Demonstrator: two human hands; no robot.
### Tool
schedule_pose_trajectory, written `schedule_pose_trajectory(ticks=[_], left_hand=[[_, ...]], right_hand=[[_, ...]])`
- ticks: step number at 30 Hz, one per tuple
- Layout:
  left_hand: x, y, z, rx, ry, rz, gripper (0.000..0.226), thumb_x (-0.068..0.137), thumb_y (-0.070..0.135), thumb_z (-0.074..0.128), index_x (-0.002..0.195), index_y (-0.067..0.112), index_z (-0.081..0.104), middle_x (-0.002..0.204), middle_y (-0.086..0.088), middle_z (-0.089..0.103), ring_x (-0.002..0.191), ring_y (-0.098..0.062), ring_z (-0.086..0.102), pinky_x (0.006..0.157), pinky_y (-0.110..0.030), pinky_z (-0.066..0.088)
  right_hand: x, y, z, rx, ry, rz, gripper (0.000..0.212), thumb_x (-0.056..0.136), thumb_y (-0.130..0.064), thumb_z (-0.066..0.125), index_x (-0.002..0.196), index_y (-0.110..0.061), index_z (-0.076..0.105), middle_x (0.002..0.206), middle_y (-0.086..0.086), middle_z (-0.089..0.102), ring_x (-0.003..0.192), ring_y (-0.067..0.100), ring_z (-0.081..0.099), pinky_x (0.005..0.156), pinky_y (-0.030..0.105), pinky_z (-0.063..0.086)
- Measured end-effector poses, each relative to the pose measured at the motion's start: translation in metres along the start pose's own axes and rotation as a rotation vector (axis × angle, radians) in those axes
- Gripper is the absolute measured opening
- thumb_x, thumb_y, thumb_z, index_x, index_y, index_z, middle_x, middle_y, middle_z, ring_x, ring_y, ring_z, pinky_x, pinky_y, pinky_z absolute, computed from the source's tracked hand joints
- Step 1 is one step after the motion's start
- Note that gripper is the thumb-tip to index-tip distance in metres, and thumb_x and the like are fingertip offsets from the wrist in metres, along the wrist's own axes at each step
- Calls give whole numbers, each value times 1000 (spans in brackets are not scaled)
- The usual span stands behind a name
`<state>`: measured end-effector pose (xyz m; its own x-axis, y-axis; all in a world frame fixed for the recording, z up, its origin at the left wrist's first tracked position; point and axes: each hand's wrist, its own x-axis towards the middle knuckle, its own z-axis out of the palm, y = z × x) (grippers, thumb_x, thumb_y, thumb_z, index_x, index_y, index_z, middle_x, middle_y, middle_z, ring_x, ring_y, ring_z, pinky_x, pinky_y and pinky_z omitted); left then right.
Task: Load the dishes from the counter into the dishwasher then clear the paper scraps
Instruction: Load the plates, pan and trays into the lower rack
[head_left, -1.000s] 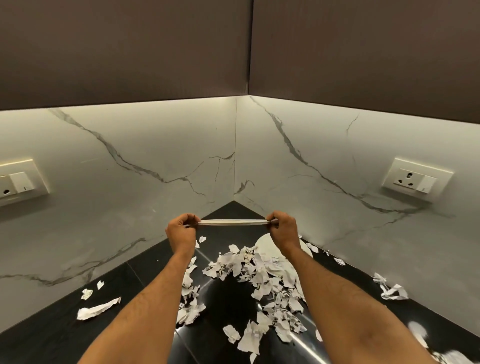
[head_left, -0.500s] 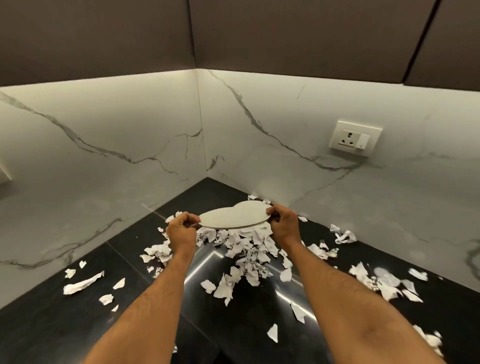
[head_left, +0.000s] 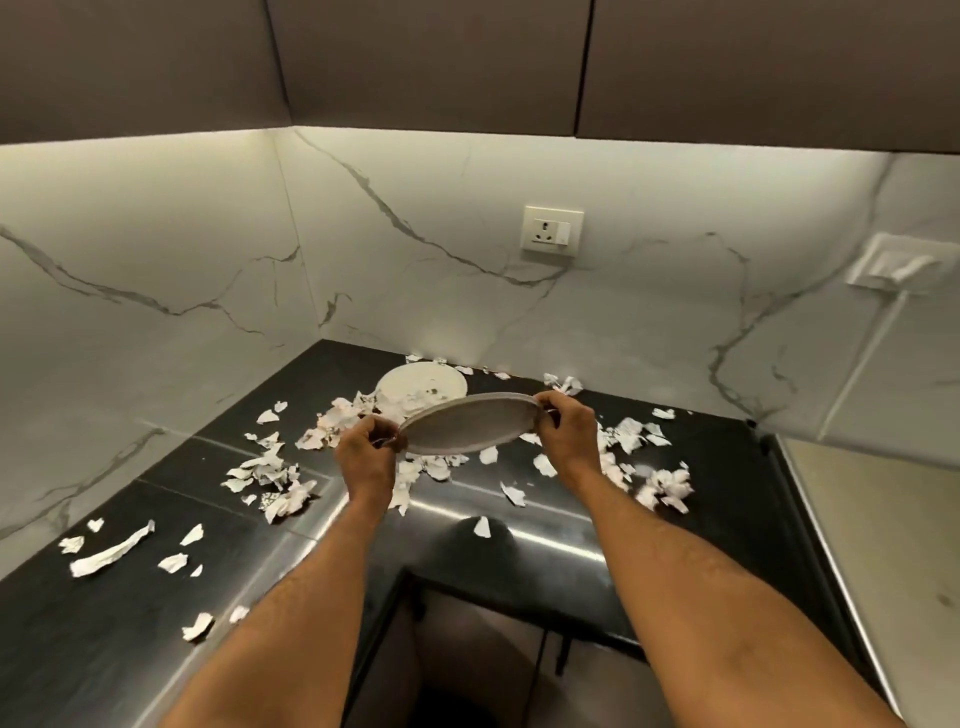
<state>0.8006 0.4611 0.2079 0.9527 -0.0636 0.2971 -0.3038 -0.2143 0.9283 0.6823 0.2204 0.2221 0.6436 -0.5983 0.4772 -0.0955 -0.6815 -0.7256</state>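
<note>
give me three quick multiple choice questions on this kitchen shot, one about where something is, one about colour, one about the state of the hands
1. Where does the second plate lie?
A. on the counter near the back corner, among paper scraps
B. in the dishwasher rack
C. stacked under the held plate, touching it

2. What colour is the counter?
A. white marble
B. black
C. light wood

3. How is the held plate carried?
A. by the left hand alone
B. balanced on open palms
C. gripped at opposite rims by both hands

Answers:
1. A, since it rests on the counter by the wall, with paper scraps partly over its near edge.
2. B, since the top is dark and glossy, while the marble is on the walls.
3. C, since the left hand and the right hand each curl round a rim, holding the plate tilted above the counter.
</note>
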Motion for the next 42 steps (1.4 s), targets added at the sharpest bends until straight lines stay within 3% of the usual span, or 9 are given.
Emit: schedule_pose_trajectory(ticks=[3, 7, 13, 18, 29, 32, 35, 39, 42], left_hand=[[-40, 5, -3, -32, -56, -21, 39, 70, -20, 74, 76, 18, 68, 73, 2, 69, 72, -15, 69, 68, -22, 57], [-98, 11, -1, -39, -136, -38, 37, 70, -21, 74, 78, 15, 67, 76, -5, 70, 68, -5, 63, 61, -8, 48], [-184, 25, 25, 0, -263, -77, 27, 75, -14, 76, 85, 10, 69, 79, -2, 70, 73, -12, 67, 69, -17, 52], [-266, 28, 63, 22, -357, -104, 32, 76, -12, 75, 80, 19, 66, 78, 1, 69, 77, -16, 68, 77, -32, 59], [-505, 18, 170, 152, -584, -92, 30, 78, -20, 64, 87, 7, 73, 79, 1, 69, 73, 0, 62, 65, -4, 48], [-568, 13, 204, 192, -670, -72, 31, 80, -18, 62, 88, 11, 72, 81, 4, 68, 78, -4, 63, 71, -11, 49], [-624, 4, 243, 207, -754, -21, 32, 79, -18, 61, 86, 11, 71, 81, 2, 69, 78, -11, 64, 75, -20, 54], [-688, -8, 296, 220, -865, 35, 29, 78, -16, 62, 87, 10, 73, 82, 2, 70, 79, -11, 63, 74, -2, 43], [-734, -25, 334, 242, -973, 44, 27, 83, -10, 63, 92, 13, 75, 87, 6, 71, 87, -10, 65, 89, -17, 50]], right_hand=[[-50, -4, -33, -47, 26, 47, 22, 88, 0, 66, 101, -13, 78, 93, 3, 77, 83, 17, 67, 73, 24, 47], [-115, 7, -79, -65, 5, 130, 15, 91, -6, 68, 100, -14, 77, 92, 2, 76, 85, 19, 68, 78, 33, 54], [-194, 29, -151, -120, 30, 289, 4, 86, -15, 76, 86, -19, 77, 76, -7, 71, 70, 10, 64, 67, 24, 45], [-266, 65, -222, -119, 12, 380, 11, 89, -13, 74, 94, -22, 78, 82, -13, 72, 79, 3, 67, 72, 17, 51], [-453, 203, -374, -208, -11, 609, 3, 90, -17, 73, 91, -20, 74, 77, -6, 71, 72, 12, 66, 68, 37, 57], [-502, 237, -417, -252, -10, 676, 18, 89, -21, 76, 77, -28, 65, 62, -14, 59, 59, 1, 56, 56, 27, 44], [-548, 274, -452, -297, 5, 753, 17, 89, -24, 77, 79, -27, 64, 58, -20, 52, 55, -4, 51, 52, 12, 31], [-610, 320, -484, -319, 11, 852, 10, 90, -25, 75, 85, -18, 68, 63, -15, 55, 58, -2, 51, 56, 20, 36], [-662, 349, -494, -336, 28, 934, 11, 91, -26, 73, 90, -15, 71, 72, -3, 66, 65, 14, 58, 62, 29, 43]])
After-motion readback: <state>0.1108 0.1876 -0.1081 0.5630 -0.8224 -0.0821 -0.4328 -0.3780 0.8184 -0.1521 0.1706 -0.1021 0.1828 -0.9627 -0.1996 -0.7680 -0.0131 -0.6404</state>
